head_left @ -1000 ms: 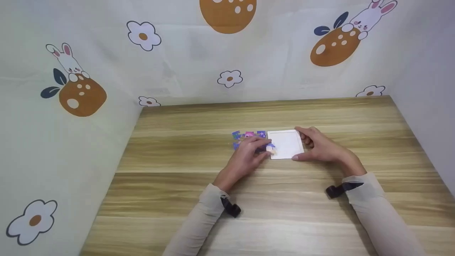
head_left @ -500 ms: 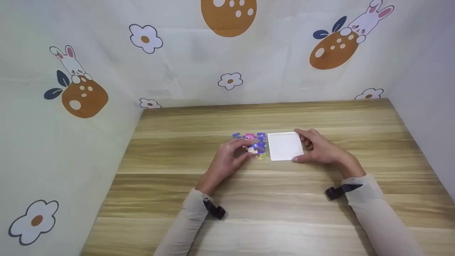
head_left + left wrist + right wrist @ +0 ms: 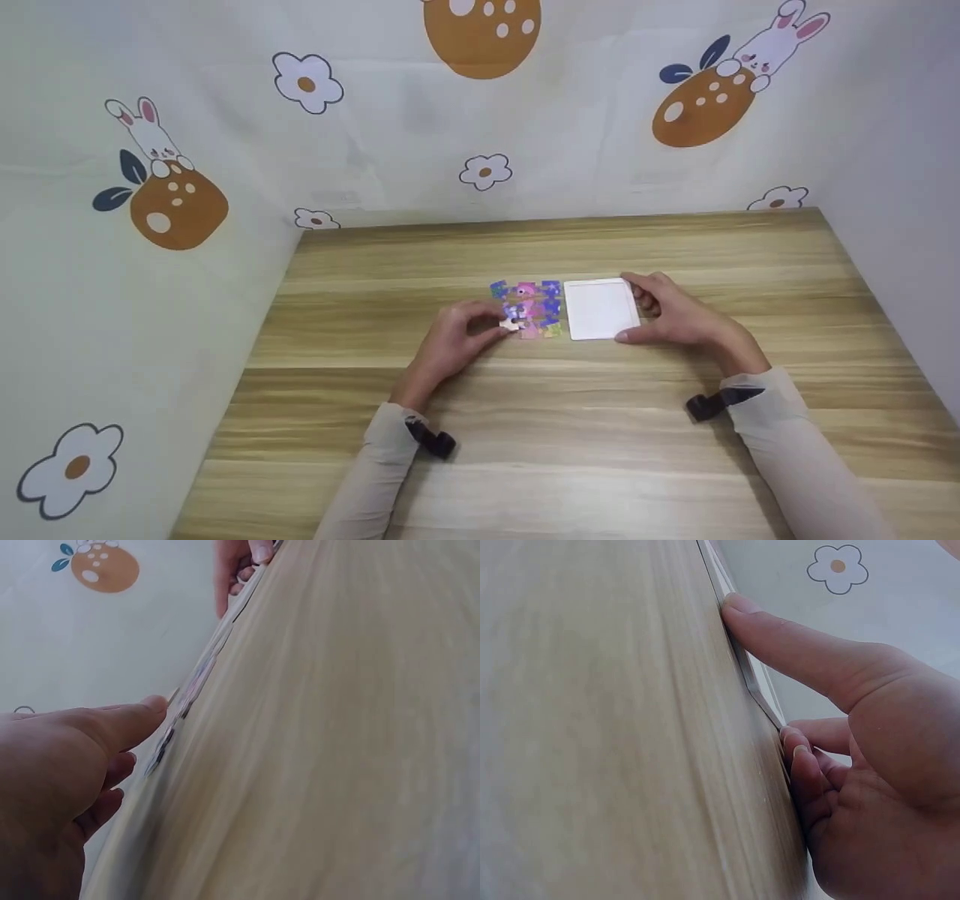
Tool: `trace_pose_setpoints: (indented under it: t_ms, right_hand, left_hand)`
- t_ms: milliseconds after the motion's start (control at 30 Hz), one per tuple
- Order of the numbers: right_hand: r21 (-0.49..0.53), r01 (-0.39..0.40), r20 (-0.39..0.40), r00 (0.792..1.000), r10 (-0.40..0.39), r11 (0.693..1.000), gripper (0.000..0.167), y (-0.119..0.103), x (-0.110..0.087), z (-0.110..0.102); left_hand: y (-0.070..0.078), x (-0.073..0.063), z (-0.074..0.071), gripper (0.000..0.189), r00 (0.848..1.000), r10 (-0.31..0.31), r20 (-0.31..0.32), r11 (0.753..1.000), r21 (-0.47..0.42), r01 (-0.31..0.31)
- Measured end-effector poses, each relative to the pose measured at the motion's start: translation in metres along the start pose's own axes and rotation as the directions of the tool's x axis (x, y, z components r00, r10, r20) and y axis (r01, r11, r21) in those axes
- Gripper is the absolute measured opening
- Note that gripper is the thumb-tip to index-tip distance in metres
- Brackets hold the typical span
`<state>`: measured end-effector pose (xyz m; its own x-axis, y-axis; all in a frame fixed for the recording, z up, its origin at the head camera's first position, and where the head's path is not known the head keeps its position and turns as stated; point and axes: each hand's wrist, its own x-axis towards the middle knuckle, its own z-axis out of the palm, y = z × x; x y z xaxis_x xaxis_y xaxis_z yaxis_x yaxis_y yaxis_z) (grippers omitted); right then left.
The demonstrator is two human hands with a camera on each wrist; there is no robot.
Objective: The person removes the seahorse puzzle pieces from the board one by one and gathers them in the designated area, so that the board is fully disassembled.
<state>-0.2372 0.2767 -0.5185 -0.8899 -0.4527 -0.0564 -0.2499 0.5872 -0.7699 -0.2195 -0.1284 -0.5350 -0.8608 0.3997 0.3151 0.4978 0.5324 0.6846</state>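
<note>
Between thumb and fingers my left hand [image 3: 457, 334] pinches a jigsaw puzzle piece [image 3: 510, 324], pale with some blue, over the lower left of a group of puzzle pieces. In the left wrist view this piece [image 3: 172, 697] shows as a thin tilted edge at the thumb tip. The group of puzzle pieces [image 3: 529, 307], pink, purple and yellow-green, lies on the table in rough rows. Just right of it lies a square white puzzle tray [image 3: 602, 309] with a raised rim. My right hand [image 3: 671, 309] holds the tray's right side, thumb on the near corner [image 3: 742, 604], fingers at the far one.
The wood-grain table [image 3: 585, 420] runs back to a pale wall cloth [image 3: 397, 135] printed with rabbits, flowers and orange fruit. Side walls stand at left and right. A black wrist camera [image 3: 431, 439] is strapped to the left sleeve, another [image 3: 709, 405] to the right.
My left hand has moved left with the pinched puzzle piece, from the tray's left edge to the lower left of the group. The right hand stays on the tray.
</note>
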Motion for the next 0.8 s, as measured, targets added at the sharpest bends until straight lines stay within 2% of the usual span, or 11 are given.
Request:
trace_pose_setpoints:
  t_ms: [233,567,800]
  right_hand:
    - [0.002,-0.009,0.008,1.0,0.009,1.0,0.106,-0.001,0.001,0.001]
    - [0.012,0.036,0.002,0.999,-0.036,0.999,0.101,0.0,0.002,0.001]
    - [0.007,-0.001,0.014,1.0,0.001,1.0,0.106,-0.001,0.0,-0.001]
  left_hand:
    - [-0.006,-0.002,-0.006,0.023,0.999,-0.005,0.034,1.0,-0.025,0.006]
    - [-0.011,-0.005,-0.008,0.019,0.994,-0.012,0.104,0.998,-0.068,0.019]
    - [-0.012,-0.006,-0.012,0.02,0.987,-0.067,0.143,0.996,-0.053,0.075]
